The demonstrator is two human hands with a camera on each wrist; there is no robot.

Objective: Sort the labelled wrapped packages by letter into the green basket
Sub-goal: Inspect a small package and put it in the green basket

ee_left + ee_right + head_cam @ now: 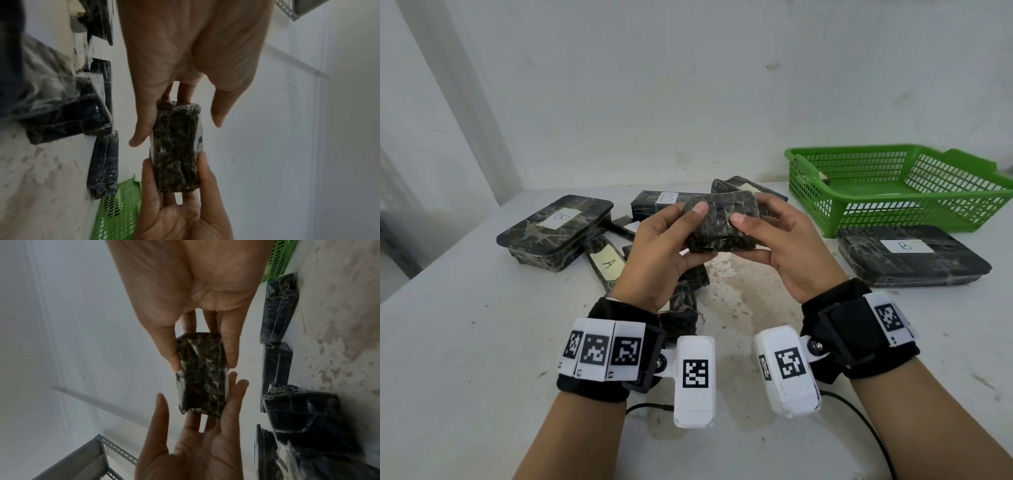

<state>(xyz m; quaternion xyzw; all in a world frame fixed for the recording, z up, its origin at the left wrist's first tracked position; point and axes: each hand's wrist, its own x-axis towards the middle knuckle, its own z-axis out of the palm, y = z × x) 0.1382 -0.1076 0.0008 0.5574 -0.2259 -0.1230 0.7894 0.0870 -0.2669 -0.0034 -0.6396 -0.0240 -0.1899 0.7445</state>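
1. The left hand (pixel 661 253) is rising palm-inward above the white table (pixel 465 342), its thumb pressing on the near face of a small dark wrapped package (pixel 722 222) and its fingers curling behind it.
2. The right hand (pixel 787 246) is mirroring it, thumb on the front and fingers wrapping the far side, so both hands are gripping the 1 package between them.
3. No letter is showing on the held package.
4. The green basket (pixel 893 192) is sitting back right, well apart from the hands.
5. A B-labelled tray package (pixel 911 255) is lying just in front of the basket; another B package (pixel 554 231) and an A package (pixel 606 265) are lying to the left.
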